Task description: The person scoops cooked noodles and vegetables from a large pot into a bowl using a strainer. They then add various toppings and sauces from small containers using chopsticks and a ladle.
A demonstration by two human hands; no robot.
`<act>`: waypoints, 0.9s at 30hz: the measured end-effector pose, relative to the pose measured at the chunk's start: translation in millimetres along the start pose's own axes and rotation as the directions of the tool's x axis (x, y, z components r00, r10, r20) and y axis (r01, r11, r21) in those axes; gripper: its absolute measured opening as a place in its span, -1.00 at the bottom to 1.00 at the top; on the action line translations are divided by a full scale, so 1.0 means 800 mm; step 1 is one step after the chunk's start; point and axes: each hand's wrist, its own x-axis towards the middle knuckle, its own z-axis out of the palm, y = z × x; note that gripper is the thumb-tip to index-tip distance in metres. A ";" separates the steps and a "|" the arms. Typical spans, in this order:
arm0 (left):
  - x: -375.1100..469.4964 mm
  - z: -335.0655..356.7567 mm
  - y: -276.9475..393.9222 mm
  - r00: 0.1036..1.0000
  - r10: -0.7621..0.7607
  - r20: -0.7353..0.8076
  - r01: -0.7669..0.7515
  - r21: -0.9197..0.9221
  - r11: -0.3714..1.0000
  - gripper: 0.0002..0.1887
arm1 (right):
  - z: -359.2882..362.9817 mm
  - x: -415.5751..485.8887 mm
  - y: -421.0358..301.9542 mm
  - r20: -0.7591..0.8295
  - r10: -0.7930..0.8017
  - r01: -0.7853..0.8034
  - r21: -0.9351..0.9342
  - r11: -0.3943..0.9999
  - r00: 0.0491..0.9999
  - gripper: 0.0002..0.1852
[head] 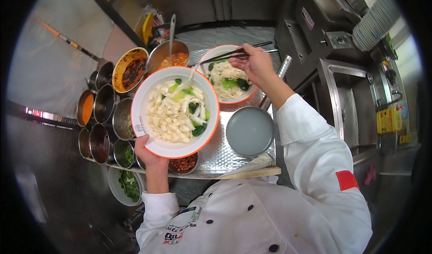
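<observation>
My left hand (148, 152) grips the lower left rim of a white bowl with an orange edge (140, 95), which holds wide noodles (168, 119) and green leafy vegetables (199, 129). In my right hand (254, 63) is a pair of black chopsticks (226, 55). Their tips are at the upper right rim of the held bowl, with a pale noodle strand (193, 75) at them. Behind it, partly covered, a second white bowl (251, 92) with noodles and greens stands on the metal worktop.
A grey round plate (250, 131) lies on the worktop. Steel containers of sauces and toppings (104, 102) crowd the left, with a pot of red-orange food and a ladle (172, 31) behind. Fried peanuts (184, 162) sit near the front edge. A sink (357, 102) and stacked bowls (374, 24) are at right.
</observation>
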 end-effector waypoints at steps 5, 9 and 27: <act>-0.005 -0.007 -0.004 0.999 0.039 0.004 -0.039 0.000 0.999 -0.26 | 0.026 -0.004 -0.033 -0.033 0.023 -0.020 0.101 0.995 0.999 -0.73; -0.007 -0.004 -0.004 0.999 0.012 0.033 -0.009 -0.093 0.996 -0.27 | 0.075 -0.042 -0.068 0.102 -0.096 0.096 0.004 0.995 0.990 -0.70; -0.043 -0.012 0.014 0.990 0.053 -0.129 -0.066 -0.101 0.993 -0.33 | 0.194 -0.152 -0.087 0.617 -0.172 0.379 -0.222 0.898 0.768 -0.68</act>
